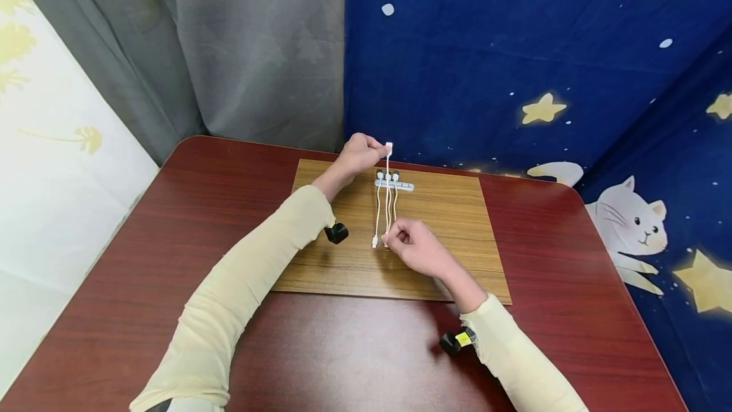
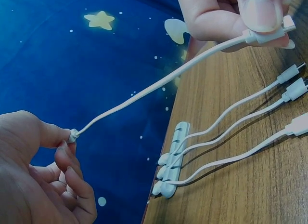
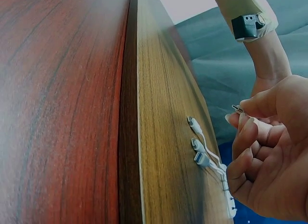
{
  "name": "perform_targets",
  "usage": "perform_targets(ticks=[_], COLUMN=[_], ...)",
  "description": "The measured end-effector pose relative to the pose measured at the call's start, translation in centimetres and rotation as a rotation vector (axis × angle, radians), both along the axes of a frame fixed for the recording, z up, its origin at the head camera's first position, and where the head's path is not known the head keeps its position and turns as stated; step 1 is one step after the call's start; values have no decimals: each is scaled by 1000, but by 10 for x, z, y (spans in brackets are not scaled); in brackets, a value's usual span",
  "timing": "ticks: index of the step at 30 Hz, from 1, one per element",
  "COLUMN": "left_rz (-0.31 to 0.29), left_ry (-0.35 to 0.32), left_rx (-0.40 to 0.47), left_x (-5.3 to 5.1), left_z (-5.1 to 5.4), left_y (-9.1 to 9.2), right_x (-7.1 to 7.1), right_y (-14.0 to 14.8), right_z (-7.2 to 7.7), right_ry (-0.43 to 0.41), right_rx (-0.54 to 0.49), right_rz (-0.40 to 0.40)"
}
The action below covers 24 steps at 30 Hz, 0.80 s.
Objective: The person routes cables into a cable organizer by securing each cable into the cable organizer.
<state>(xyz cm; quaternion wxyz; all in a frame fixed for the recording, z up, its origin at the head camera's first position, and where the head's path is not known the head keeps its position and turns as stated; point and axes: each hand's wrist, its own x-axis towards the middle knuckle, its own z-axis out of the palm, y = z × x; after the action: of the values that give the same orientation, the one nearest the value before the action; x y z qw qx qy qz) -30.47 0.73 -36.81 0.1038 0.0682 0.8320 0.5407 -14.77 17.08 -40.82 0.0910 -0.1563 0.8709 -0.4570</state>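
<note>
A white charging cable [image 2: 163, 82] is stretched between the two hands. My left hand [image 1: 361, 152] pinches one white end of it between thumb and fingers, above the board's far edge. The right hand [image 1: 416, 248] pinches the other end nearer the body, its small metal plug [image 3: 237, 108] poking out past the thumb. Below the taut cable, a pale cable clip strip [image 2: 179, 142] lies on the wood-grain board [image 1: 457, 240]. Three other white cables run through its slots; their loose plugs [image 3: 202, 159] rest toward the near side.
The board lies on a dark red table [image 1: 343, 348]. Behind the table hang a grey curtain [image 1: 263, 49] and a blue star-patterned curtain [image 1: 457, 68]. Each wrist carries a small black camera [image 1: 337, 233] on a cream sleeve [image 1: 257, 266].
</note>
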Motion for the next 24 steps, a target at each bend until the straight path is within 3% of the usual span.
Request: perform_targets(ticks=[11,24], left_rz=[-36,-17], left_ry=[-18,-28], left_rx=[-15,-42], left_x=[0,-5], left_z=[-5,-15], left_y=[10,15], right_x=[2,3], right_y=[6,12], right_z=[-3,-5], right_ry=[-14,-29], right_rx=[0,17], right_rz=[-12,-48])
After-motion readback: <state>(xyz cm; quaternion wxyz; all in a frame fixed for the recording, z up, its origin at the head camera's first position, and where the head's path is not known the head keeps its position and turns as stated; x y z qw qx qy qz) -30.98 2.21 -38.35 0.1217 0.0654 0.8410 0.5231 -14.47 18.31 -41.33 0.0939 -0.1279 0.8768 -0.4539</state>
